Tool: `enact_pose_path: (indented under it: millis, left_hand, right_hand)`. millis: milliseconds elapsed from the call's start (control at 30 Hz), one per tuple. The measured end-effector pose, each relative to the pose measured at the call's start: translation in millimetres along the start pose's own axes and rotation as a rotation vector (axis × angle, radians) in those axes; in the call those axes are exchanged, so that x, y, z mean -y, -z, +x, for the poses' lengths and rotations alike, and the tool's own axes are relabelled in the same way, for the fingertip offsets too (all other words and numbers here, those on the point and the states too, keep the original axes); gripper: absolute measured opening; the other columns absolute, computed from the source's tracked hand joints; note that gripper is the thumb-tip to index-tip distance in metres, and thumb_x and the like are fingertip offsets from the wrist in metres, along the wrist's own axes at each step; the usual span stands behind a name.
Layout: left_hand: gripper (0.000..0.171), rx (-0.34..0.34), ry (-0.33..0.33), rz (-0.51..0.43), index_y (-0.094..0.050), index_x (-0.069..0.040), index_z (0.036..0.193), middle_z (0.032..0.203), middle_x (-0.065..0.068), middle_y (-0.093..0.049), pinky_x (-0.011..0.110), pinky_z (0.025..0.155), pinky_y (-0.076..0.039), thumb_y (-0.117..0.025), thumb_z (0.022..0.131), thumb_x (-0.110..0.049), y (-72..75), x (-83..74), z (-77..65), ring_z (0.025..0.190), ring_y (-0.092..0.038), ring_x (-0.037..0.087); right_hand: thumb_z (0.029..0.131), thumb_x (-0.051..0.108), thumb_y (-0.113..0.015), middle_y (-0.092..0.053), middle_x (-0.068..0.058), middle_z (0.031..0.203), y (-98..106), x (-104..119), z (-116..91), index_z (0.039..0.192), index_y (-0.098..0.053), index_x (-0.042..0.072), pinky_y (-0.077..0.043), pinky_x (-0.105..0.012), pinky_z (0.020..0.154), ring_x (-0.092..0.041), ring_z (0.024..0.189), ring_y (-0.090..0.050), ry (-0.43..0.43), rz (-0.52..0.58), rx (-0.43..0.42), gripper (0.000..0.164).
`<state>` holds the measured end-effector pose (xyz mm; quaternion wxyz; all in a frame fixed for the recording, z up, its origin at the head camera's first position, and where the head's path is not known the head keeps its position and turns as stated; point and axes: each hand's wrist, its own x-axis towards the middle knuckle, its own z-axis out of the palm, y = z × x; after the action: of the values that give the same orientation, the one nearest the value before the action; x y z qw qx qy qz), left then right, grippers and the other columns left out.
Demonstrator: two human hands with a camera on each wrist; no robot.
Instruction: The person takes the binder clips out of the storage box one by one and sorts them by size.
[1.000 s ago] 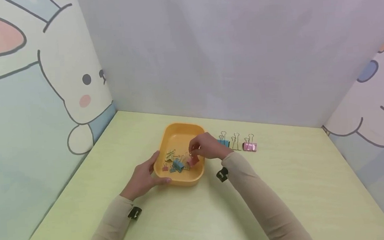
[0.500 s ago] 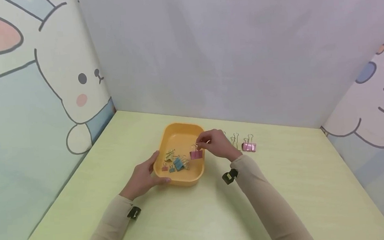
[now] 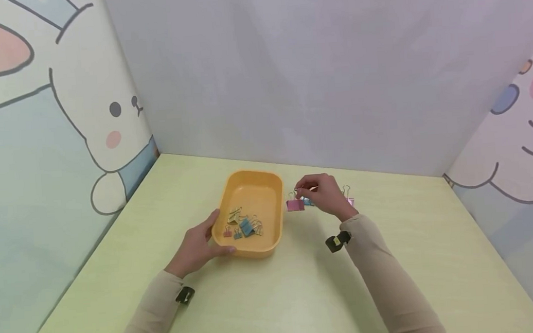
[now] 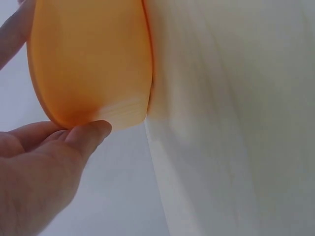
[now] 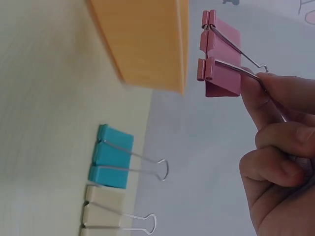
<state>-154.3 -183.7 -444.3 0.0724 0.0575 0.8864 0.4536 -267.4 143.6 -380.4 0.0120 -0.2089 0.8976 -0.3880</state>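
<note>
My right hand (image 3: 325,194) pinches a pink binder clip (image 3: 295,205) by a wire handle and holds it up just right of the yellow tray (image 3: 252,194). In the right wrist view the pink body hangs beside the tray's wall, its handles towards the fingers. My left hand (image 3: 195,250) grips the tray's near-left side, thumb at the front rim (image 4: 93,130). Inside the tray lie several binder clips: a blue one (image 3: 247,227), a yellow one (image 3: 234,218), a small pink one (image 3: 227,232) and a small teal one (image 3: 237,234).
Behind the right hand, binder clips stand in a row on the table: a teal one (image 5: 113,155), a cream one (image 5: 104,206) beside it, and a pink one (image 3: 351,201), partly hidden. A grey wall (image 3: 297,82) rises at the table's back edge.
My right hand has lifted the pink binder clip out of the tray and carried it to the right, past the rim. My left hand has stayed on the tray.
</note>
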Motion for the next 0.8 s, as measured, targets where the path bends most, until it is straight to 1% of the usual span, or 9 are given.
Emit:
enact_pose_path:
  millis: [67, 167, 300, 433, 567, 800]
  left_hand:
    - [0.116, 0.000, 0.004, 0.001, -0.018, -0.001, 0.160, 0.166, 0.019, -0.023, 0.051, 0.120, -0.039, -0.086, 0.076, -0.045, -0.1, -0.1, 0.0, 0.148, -0.037, 0.039]
    - [0.115, 0.002, 0.004, 0.002, -0.018, -0.002, 0.160, 0.166, 0.019, -0.022, 0.051, 0.120, -0.038, -0.086, 0.077, -0.044, 0.2, -0.4, -0.3, 0.149, -0.037, 0.039]
    - [0.114, 0.006, 0.002, -0.002, -0.018, -0.001, 0.160, 0.167, 0.020, -0.021, 0.050, 0.121, -0.037, -0.085, 0.078, -0.042, 1.0, -1.7, -1.0, 0.149, -0.036, 0.039]
    - [0.114, 0.005, 0.007, 0.000, -0.018, -0.001, 0.160, 0.167, 0.020, -0.022, 0.051, 0.121, -0.037, -0.085, 0.078, -0.042, 1.2, -2.0, -0.7, 0.149, -0.036, 0.039]
    - [0.115, 0.003, 0.015, -0.001, -0.018, -0.002, 0.160, 0.167, 0.019, -0.022, 0.050, 0.121, -0.037, -0.086, 0.077, -0.044, -0.1, 0.4, 0.0, 0.149, -0.035, 0.039]
    - [0.114, 0.002, 0.007, 0.004, -0.018, -0.002, 0.160, 0.167, 0.019, -0.022, 0.050, 0.121, -0.037, -0.086, 0.078, -0.042, 0.2, 0.6, 0.1, 0.149, -0.036, 0.039]
  right_hand:
    - [0.094, 0.008, -0.067, -0.077, -0.011, 0.092, 2.4, -8.0, -2.8, 0.098, -0.075, 0.004, -0.064, -0.032, 0.076, -0.021, 0.081, -0.073, -0.021, -0.020, -0.005, 0.010]
    - [0.094, 0.008, -0.067, -0.076, -0.013, 0.093, 2.9, -20.7, -6.9, 0.098, -0.076, 0.004, -0.060, -0.028, 0.071, -0.023, 0.083, -0.072, -0.066, -0.040, -0.010, 0.010]
    - [0.094, 0.011, -0.067, -0.077, -0.011, 0.092, -0.7, -37.2, -11.0, 0.097, -0.076, 0.006, -0.052, -0.024, 0.066, -0.024, 0.086, -0.071, -0.139, -0.038, 0.005, 0.011]
    - [0.095, 0.013, -0.067, -0.078, -0.010, 0.092, -6.7, -52.4, -11.7, 0.099, -0.076, 0.006, -0.049, -0.023, 0.065, -0.025, 0.087, -0.071, -0.184, -0.037, 0.022, 0.012]
    - [0.094, 0.012, -0.067, -0.078, -0.012, 0.094, -12.0, -62.3, -11.6, 0.100, -0.076, 0.005, -0.049, -0.024, 0.066, -0.021, 0.085, -0.071, -0.186, -0.035, 0.027, 0.013]
    - [0.094, 0.011, -0.067, -0.078, -0.011, 0.096, -16.0, -66.0, -11.2, 0.100, -0.077, 0.006, -0.050, -0.024, 0.068, -0.020, 0.088, -0.072, -0.192, -0.035, 0.023, 0.012]
